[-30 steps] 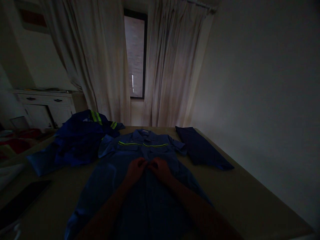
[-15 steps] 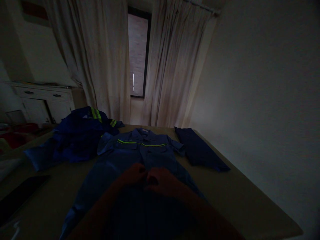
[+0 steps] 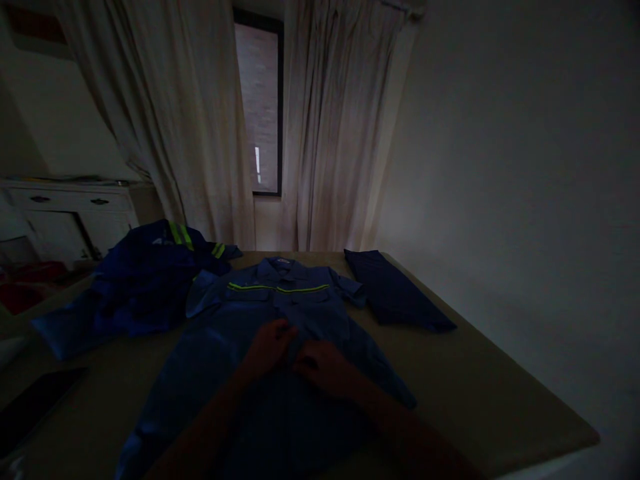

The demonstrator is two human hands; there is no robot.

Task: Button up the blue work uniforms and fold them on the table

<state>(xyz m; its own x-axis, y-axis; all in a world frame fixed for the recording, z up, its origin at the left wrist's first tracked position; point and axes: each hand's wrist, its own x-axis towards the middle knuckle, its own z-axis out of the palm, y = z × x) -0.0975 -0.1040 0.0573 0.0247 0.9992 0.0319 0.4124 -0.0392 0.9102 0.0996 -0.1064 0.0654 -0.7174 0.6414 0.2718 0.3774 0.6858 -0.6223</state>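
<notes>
A blue short-sleeved work shirt [image 3: 300, 313] with a yellow-green stripe across the chest lies front up, its collar away from me. My left hand [image 3: 273, 345] is closed at the shirt's front opening, fingertips pinching the cloth. Just to the right and slightly nearer, my right hand [image 3: 326, 367] is curled with thumb and fingers together on the same front edge. A small gap separates the two hands. Dim light hides what exactly lies between the fingertips.
The shirt lies on a tan-topped table [image 3: 480, 400]. Crumpled blue clothing [image 3: 145, 280] with reflective bands is heaped at left. Folded dark-blue cloth [image 3: 395, 290] lies at right, near the wall. A flat black object [image 3: 37, 403] sits at lower left. Curtains [image 3: 330, 133] hang behind.
My hands have drawn slightly apart; the left has moved a little up the shirt front and the right slightly down. The view has shifted a bit to the right.
</notes>
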